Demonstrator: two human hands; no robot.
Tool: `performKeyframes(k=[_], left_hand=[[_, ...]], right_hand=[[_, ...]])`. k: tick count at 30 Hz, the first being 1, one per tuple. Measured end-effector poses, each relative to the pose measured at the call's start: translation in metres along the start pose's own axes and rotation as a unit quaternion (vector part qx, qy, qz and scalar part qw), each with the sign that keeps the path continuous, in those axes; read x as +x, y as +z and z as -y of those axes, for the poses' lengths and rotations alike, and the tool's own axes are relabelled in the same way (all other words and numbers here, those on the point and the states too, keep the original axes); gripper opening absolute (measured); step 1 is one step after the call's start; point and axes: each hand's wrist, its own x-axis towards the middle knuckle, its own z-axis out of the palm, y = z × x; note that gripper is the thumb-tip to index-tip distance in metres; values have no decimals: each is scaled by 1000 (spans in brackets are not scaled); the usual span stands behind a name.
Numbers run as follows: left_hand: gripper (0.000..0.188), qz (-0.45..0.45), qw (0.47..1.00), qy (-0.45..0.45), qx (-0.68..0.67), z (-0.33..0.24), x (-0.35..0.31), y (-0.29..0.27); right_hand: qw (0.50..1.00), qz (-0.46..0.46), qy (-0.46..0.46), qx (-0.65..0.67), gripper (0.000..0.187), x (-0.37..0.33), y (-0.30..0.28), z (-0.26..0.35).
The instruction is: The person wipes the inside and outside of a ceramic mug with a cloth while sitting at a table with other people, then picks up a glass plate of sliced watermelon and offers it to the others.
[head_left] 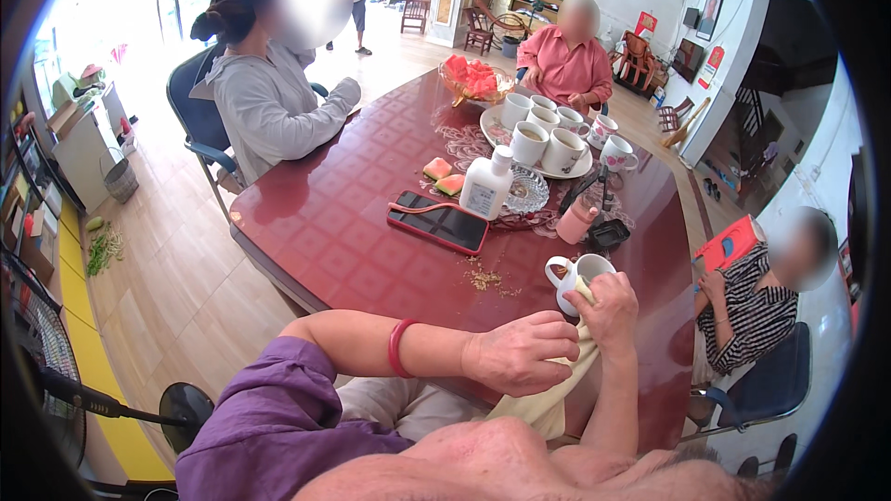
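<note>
At the near edge of the red table (362, 223), the right hand (608, 308) presses a pale cloth (557, 390) against the rim of a white mug (577, 276), fingers closed on the cloth. Just left of it, the left hand (520, 353) grips the same cloth lower down, curled shut. Crumbs (487, 280) lie left of the mug; a phone (438, 221) in a red case and a white bottle (487, 186) sit farther off.

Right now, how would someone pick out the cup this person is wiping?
On the dark red table, look at the near edge by the person's hands. The white mug stands alone there, a pale cloth pushed into it by the right hand, away from the tray's cups.
</note>
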Motion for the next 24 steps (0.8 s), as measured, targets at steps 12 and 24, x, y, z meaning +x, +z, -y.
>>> performKeyframes(k=[12, 24], left_hand=[[15, 2, 1000, 7, -11, 0, 1, 0], [18, 6, 1000, 14, 0, -1, 0, 1]], right_hand=[[1000, -6, -9, 23, 35, 1, -2, 1], [997, 55, -2, 50, 30, 2, -14, 3]])
